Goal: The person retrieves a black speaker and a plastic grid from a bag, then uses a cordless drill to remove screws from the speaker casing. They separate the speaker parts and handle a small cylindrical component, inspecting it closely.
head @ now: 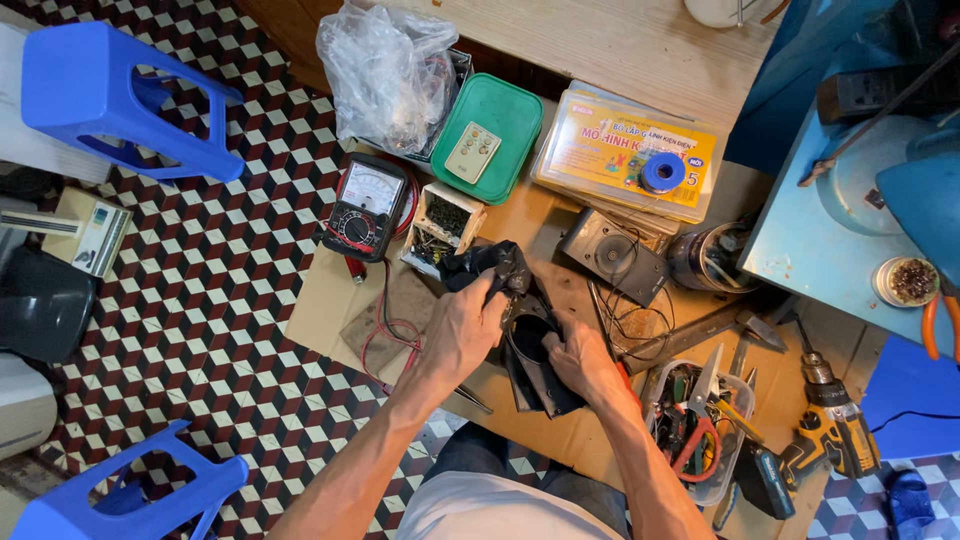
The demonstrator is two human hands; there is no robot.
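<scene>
Both your hands are on one black plastic speaker housing with a round opening (530, 345), sitting on the flat brown cardboard sheet (330, 300) at frame centre, just ahead of your knees.

Your left hand (462, 325): grip clenched over a bunched black cloth or bag (490, 268) at the housing's 11 o'clock edge. Can't tell whether the black wad is part of the housing or separate.

Your right hand (575, 355): grip grasping the housing's 3 o'clock side, fingers curled on the rim, thumb partly hidden.

Around it, clock positions from the housing:
- 10 o'clock: black analog multimeter with white dial face (365, 205), red test lead (385, 330) trailing down across the cardboard.
- 11 o'clock: small open box of mixed screws and parts (445, 222), touching the black wad.
- 12 o'clock: green rectangular plastic lid (487, 135) with a small pale remote control (473, 152) on top; crumpled clear plastic bag (385, 70) just left of it.
- 1 o'clock: second black speaker box with grey cone (612, 255); beyond it a flat yellow-labelled clear plastic case (610, 150) with a blue tape roll (662, 173) on it.
- 4 o'clock: clear plastic tub of hand tools (700, 425), red-handled pliers inside.
- 4 o'clock, further out: yellow-and-black cordless drill (830, 425).

Two blue plastic stools (115, 100) stand on the checkered tile floor (220, 300), well apart from the work, at 9 to 10 o'clock.
</scene>
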